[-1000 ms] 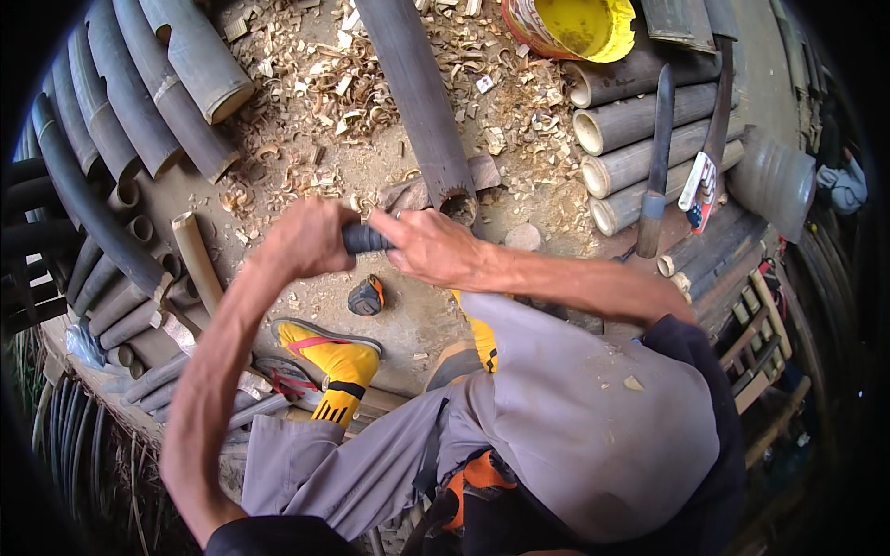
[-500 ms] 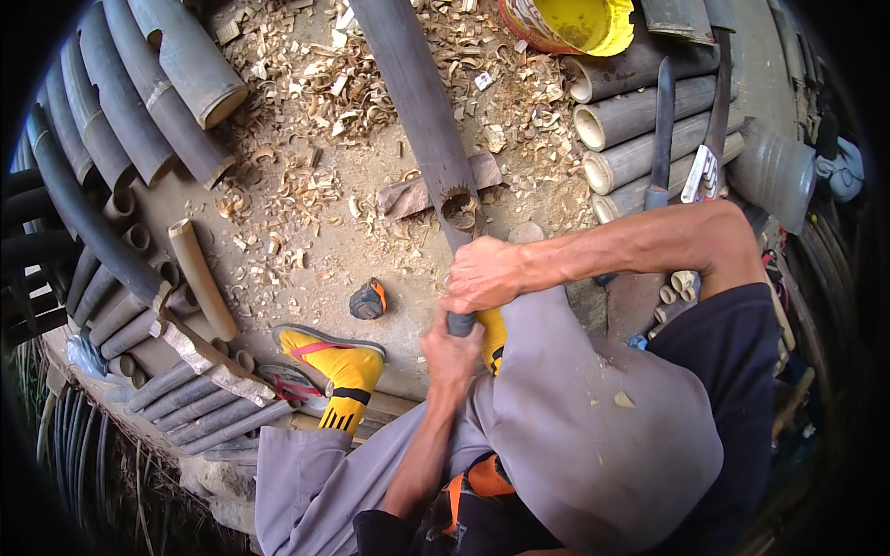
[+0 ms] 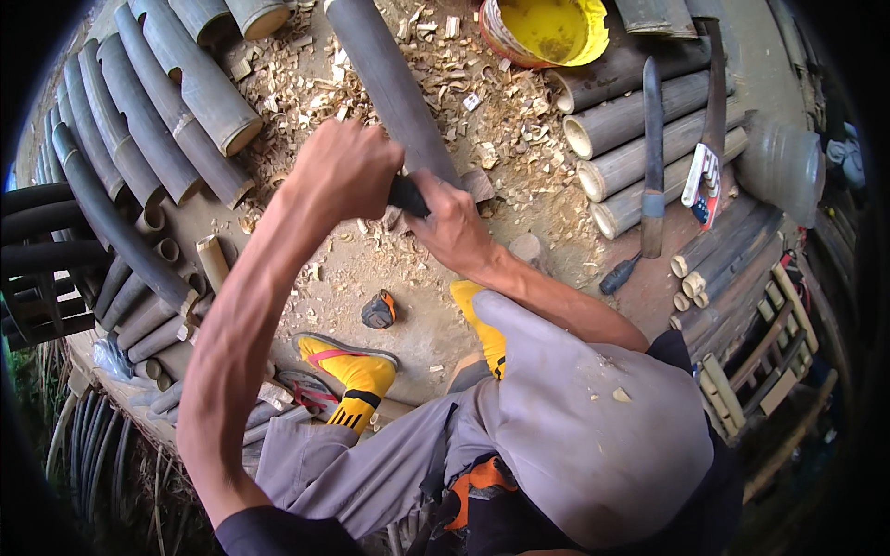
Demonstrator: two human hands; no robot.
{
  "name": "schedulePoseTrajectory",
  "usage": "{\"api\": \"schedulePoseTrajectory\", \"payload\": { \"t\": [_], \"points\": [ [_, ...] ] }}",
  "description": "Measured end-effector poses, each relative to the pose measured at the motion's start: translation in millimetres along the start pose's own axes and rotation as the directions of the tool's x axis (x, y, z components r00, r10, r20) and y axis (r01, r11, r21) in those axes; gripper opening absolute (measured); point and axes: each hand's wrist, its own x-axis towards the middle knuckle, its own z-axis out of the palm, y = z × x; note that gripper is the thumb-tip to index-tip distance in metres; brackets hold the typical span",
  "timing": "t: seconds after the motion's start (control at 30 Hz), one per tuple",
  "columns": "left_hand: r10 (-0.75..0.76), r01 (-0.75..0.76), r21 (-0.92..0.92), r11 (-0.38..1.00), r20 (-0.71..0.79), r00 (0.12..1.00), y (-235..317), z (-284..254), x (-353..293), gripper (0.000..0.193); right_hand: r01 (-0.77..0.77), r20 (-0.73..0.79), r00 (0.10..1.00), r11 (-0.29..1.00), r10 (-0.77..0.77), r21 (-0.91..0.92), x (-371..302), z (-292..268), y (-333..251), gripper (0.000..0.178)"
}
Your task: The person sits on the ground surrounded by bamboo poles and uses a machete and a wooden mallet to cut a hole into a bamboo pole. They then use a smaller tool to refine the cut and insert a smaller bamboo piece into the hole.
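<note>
A long dark bamboo tube runs down from the top, its near end hidden behind my hands. At that end, my left hand is closed in a fist around a black tool handle. My right hand grips the same handle from the other side. The tool's working end cannot be made out behind the hands. Just right of the hands, part of a reddish stone block shows beside the tube.
Pale wood chips litter the ground. Cut bamboo tubes lie at left, with more stacked at right. A long knife rests on that stack below a yellow bucket. A small dark orange-marked object lies near my sandalled foot.
Both hands have moved up and forward to the tube's near end, the left swinging out to the far left side. The tool handle has turned with them, and the view has shifted slightly.
</note>
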Motion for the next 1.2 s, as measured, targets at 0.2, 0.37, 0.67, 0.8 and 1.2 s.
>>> {"api": "schedulePoseTrajectory", "payload": {
  "t": [0.2,0.37,0.67,0.8,1.2],
  "points": [
    [-0.082,0.201,-0.721,0.663,0.197,0.977,15,96,-68,0.017,0.280,0.558,0.822,0.932,-0.109,-0.231,-12,-13,-4,0.030],
    [-0.501,0.350,-0.929,-0.122,0.362,0.786,102,96,-124,0.044,-0.039,0.148,0.989,0.993,0.022,0.116,-36,-84,-43,0.074],
    [-0.265,-0.299,-0.385,-0.873,-0.139,0.954,218,122,-17,0.078,0.137,0.535,0.841,0.927,0.077,-0.349,-53,-159,8,0.056],
    [-0.203,-0.204,0.127,-0.971,0.025,0.979,220,118,30,0.060,0.686,0.829,0.559,0.560,0.004,-0.465,-17,-174,15,0.058],
    [-0.160,-0.195,0.065,-0.979,0.351,0.922,195,87,35,0.038,0.327,0.918,0.378,0.911,0.117,-0.251,26,-158,45,0.066]
  ]
}}
